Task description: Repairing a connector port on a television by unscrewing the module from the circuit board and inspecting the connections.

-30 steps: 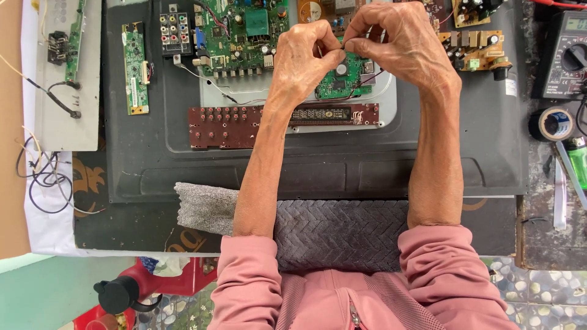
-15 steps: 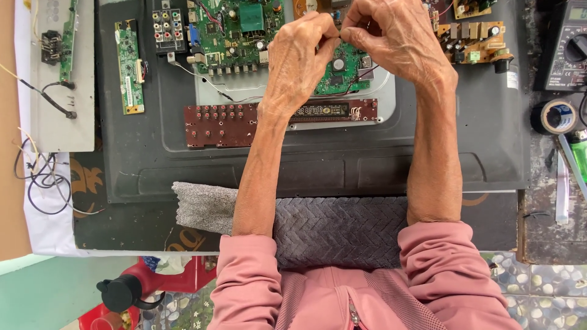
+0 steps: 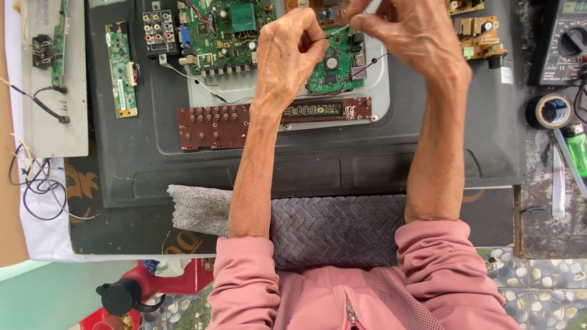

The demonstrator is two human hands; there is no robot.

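Both of my hands are raised over the open back of a flat television (image 3: 318,165). My left hand (image 3: 288,52) is closed, pinching a thin dark wire (image 3: 335,35). My right hand (image 3: 411,38) pinches the same wire's other end near the top edge. Under the hands lies a small green circuit board (image 3: 335,66) with thin red leads running to a long brown button board (image 3: 214,125). A larger green main board (image 3: 223,33) sits to the left.
A narrow green board (image 3: 121,68) and a grey panel (image 3: 55,79) with loose cables lie at left. At right are a multimeter (image 3: 565,40), a tape roll (image 3: 550,111) and a green lighter (image 3: 578,150). A grey cloth (image 3: 318,229) pads the near edge.
Both hands have risen toward the top of the view, and they have drawn a little apart with the thin wire stretched between them.
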